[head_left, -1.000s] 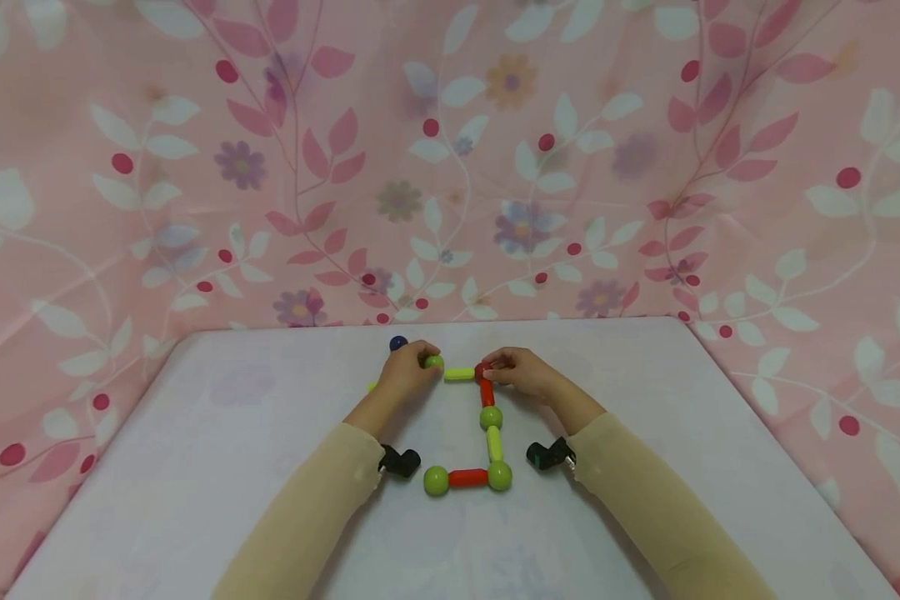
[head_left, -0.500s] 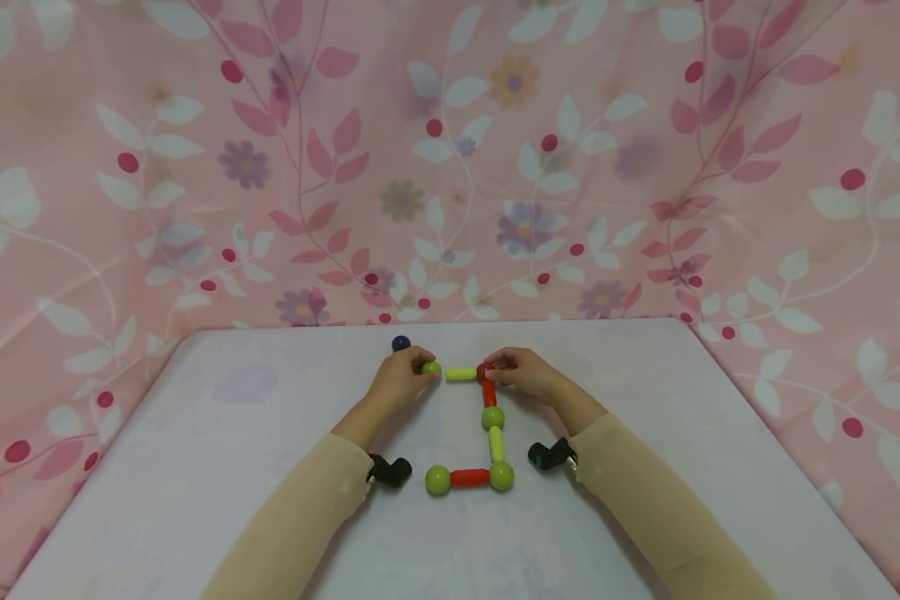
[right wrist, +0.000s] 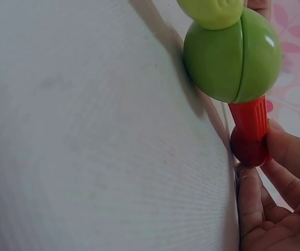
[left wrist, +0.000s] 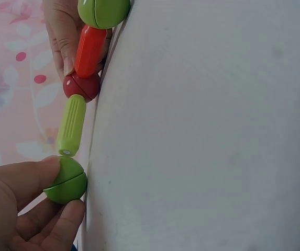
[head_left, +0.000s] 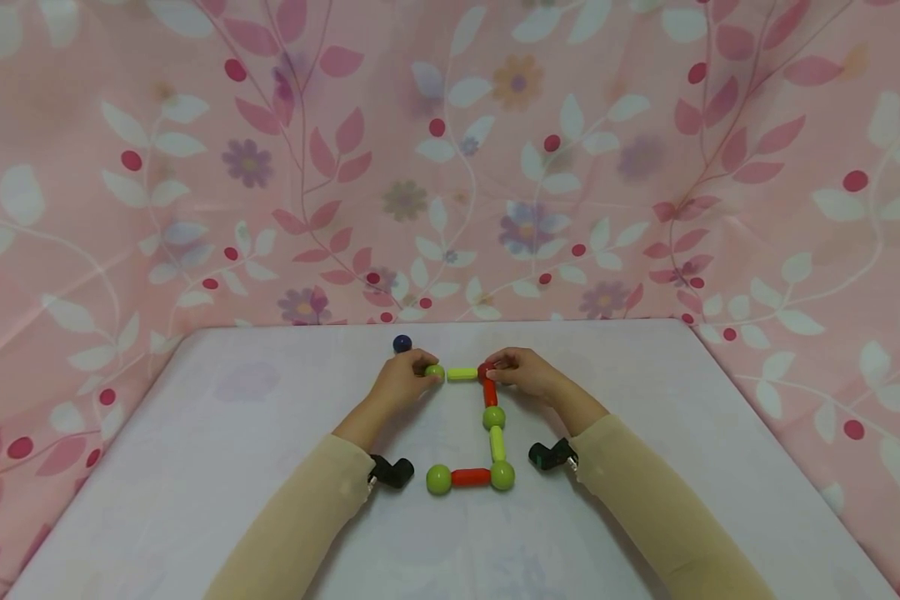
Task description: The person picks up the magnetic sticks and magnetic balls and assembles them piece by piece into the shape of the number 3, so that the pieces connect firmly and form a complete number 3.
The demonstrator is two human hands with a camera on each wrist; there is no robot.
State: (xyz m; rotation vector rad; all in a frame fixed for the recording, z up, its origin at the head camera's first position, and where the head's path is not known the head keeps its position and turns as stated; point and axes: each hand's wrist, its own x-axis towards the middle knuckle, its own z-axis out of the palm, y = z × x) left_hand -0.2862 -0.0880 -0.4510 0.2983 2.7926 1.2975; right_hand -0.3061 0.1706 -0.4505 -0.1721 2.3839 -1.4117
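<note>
My left hand (head_left: 401, 383) pinches a green ball (left wrist: 66, 180) between thumb and fingers. Close to that ball is the end of a yellow-green ribbed rod (head_left: 462, 374); a thin gap shows between them in the head view. The rod's other end joins a red ball (left wrist: 81, 86), which my right hand (head_left: 525, 372) holds with thumb and fingertips. From the red ball a red rod (head_left: 491, 393) runs to a second green ball (right wrist: 233, 55). Another yellow-green rod (head_left: 497, 444) links it to a corner green ball (head_left: 502, 475), then a red rod (head_left: 470, 477) and an end green ball (head_left: 438, 479).
A dark blue ball (head_left: 402, 343) lies behind my left hand, near the table's back edge. The pieces lie on a white-covered table (head_left: 217, 467). A pink floral cloth (head_left: 450, 167) hangs behind it. Small black cameras (head_left: 393, 472) are worn on both wrists.
The left hand has brought its green ball slightly nearer to me, into line with the yellow-green rod. A yellow-green bit beside the left hand is now hidden. The right hand stays put.
</note>
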